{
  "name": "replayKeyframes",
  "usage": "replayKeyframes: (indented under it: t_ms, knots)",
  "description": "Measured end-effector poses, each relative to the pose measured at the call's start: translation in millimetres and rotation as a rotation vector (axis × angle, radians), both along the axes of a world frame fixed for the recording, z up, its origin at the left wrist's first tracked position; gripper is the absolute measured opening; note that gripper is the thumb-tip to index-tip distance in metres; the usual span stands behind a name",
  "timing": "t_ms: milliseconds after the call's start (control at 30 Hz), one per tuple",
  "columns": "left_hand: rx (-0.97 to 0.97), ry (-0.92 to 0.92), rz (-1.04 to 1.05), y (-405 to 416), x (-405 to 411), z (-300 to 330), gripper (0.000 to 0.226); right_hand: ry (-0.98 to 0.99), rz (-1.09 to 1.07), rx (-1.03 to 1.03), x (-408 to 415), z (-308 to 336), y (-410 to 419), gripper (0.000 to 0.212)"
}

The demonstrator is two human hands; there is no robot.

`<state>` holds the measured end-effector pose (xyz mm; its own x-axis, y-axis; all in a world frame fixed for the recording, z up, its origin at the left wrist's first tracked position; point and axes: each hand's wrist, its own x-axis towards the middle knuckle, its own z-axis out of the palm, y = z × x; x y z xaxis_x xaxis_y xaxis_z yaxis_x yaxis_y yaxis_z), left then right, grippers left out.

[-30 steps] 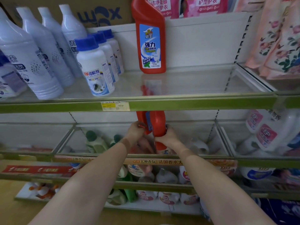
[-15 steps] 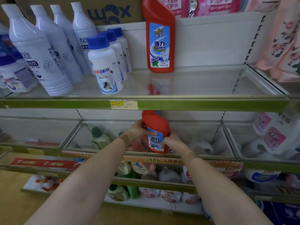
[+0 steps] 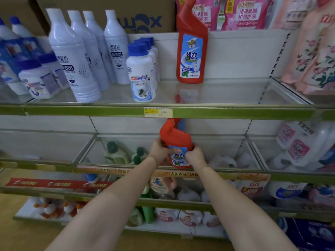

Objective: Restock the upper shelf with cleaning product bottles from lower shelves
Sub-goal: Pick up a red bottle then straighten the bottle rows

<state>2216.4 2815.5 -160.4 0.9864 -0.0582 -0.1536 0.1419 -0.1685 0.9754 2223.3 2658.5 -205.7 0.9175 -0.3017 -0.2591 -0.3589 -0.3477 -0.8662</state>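
The red bottle [image 3: 175,142] sits at the centre of the frame, in front of the second shelf down, gripped from both sides: the left hand [image 3: 161,150] wraps its left flank with the thumb laid across the blue label, and the right hand [image 3: 194,155] curls round its lower right edge. Directly above it runs the green front rail [image 3: 235,113] of the upper shelf, with a yellow price tag [image 3: 157,112] just over the bottle's angled neck, whose tip is hidden behind the rail. On the upper shelf, a matching red bottle [image 3: 192,51] stands upright against the back panel at upper centre; left of it are small white blue-capped bottles [image 3: 142,73] and a row of tall white bottles [image 3: 76,57]. Pink refill pouches [image 3: 315,57] hang at the upper right. The held bottle is bright red, upright or nearly so, with a bent neck and a blue-and-white label bearing Chinese characters.
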Motion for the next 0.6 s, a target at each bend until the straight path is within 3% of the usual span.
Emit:
replayKeyframes:
  t_ms: [133, 267, 367, 500, 600]
  knots:
    - [-0.065, 0.044, 0.038, 26, -20, 9, 0.064, 0.09, 0.058, -0.023, -27, 23, 24, 0.039]
    - [-0.113, 0.11, 0.044, 66, -48, 0, 0.074, 0.278, 0.175, -0.06, -73, 39, 57, 0.051]
    - [-0.193, 0.165, 0.094, 91, -77, -14, 0.051, 0.336, 0.262, 0.067, -103, 24, 83, 0.043]
    - [-0.18, 0.237, 0.138, 117, -108, -35, 0.053, 0.389, 0.282, 0.27, -144, 4, 105, 0.039]
    - [-0.18, 0.315, 0.156, 131, -130, -45, 0.04, 0.428, 0.294, 0.308, -169, -7, 119, 0.043]
